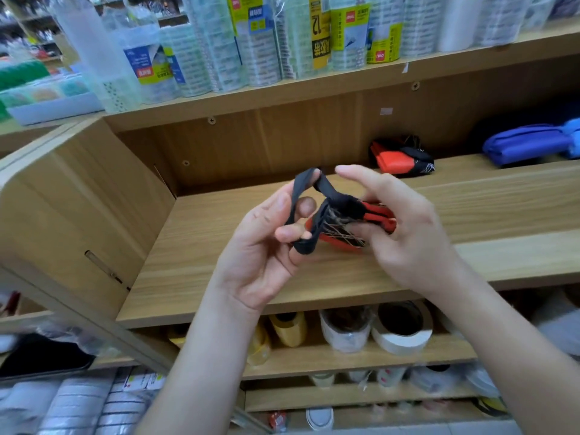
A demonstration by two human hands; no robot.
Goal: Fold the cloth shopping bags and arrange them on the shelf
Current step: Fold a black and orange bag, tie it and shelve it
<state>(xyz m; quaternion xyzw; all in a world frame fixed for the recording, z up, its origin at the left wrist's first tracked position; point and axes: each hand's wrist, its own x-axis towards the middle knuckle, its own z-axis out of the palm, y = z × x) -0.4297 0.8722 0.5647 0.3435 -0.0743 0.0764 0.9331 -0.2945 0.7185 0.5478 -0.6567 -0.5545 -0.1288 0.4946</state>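
Above the wooden shelf (238,271) I hold a small folded red and black cloth bag (346,226) between both hands. My left hand (266,243) has its fingers hooked through the bag's black strap loop (306,196) and stretches it out. Gripping the folded red bundle from the right is my right hand (405,227), its forefinger pointing left over the strap. A second folded red and black bag (400,158) lies at the back of the shelf. Further right rests a folded blue bag (527,146).
Rolls of clear tape (260,39) in printed wrappers crowd the shelf above. Tape rolls (401,328) and yellow rolls (288,328) fill the shelf below. The wooden side panel (78,215) of the unit stands at the left. Bare shelf board lies left of my hands.
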